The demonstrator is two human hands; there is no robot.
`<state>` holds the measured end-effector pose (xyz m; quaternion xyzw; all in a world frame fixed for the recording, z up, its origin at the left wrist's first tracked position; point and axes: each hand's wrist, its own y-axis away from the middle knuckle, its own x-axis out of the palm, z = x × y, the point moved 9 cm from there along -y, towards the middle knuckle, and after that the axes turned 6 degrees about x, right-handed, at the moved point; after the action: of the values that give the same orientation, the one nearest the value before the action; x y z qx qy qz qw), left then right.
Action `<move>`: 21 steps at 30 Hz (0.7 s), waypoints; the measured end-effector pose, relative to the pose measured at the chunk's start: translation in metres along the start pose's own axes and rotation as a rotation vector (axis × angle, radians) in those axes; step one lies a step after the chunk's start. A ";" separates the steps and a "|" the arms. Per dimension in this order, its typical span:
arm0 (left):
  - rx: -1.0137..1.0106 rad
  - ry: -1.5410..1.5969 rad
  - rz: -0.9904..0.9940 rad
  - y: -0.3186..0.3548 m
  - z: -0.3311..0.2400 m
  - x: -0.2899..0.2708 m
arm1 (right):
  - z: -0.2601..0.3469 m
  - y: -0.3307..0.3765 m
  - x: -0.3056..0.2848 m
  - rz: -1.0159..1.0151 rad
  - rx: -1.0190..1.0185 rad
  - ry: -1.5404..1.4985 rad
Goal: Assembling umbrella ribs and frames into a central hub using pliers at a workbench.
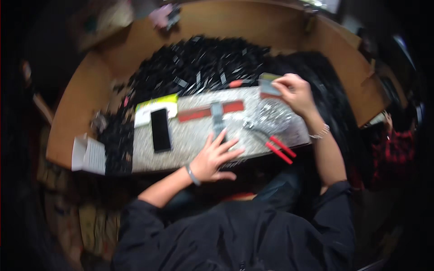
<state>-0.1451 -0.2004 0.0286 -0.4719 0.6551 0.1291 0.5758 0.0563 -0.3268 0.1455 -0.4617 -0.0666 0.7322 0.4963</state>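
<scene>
**Two hands at a bench heaped with small black parts**

Seen from above, a person in a black jacket works at a curved wooden bench (90,81). The left hand (212,156) lies flat and open, fingers spread, on a grey speckled work mat (190,135), its fingertips touching the lower end of a narrow dark strip (217,118) that runs away from the hand across a red bar (210,111).

The right hand (294,92) is raised beyond the mat's far right corner, closed in a pinch on a small flat card-like piece (269,84), grey-green with a reddish lower edge. The picture is blurred, so what exactly this piece is cannot be told. It looks thin, light and fairly stiff, probably best held by its edges between thumb and fingertips, as it is here, since a flat face might slip.

Just below and left of the right hand sits a pile of shiny metal bits (271,115), and nearer the wrist lie red-handled pliers (271,142). Left of the left hand rests a black phone-like slab (160,129) on a white and yellow pad (153,108). Beyond both hands spreads a large heap of small black parts (203,58). Far left of the left hand stands a small white box (88,155).
</scene>
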 end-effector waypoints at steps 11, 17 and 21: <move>-0.014 0.621 -0.162 -0.025 -0.057 -0.086 | 0.159 0.125 -0.021 0.159 -0.248 -0.259; 0.031 0.501 -0.175 -0.029 -0.067 -0.094 | 0.164 0.123 -0.023 0.085 -0.231 -0.175; 0.064 0.410 -0.244 -0.029 -0.066 -0.097 | 0.161 0.121 -0.018 0.075 -0.231 -0.139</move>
<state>-0.1758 -0.2169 0.1446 -0.5453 0.7002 -0.0605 0.4568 -0.1420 -0.3428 0.1801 -0.4662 -0.1673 0.7678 0.4064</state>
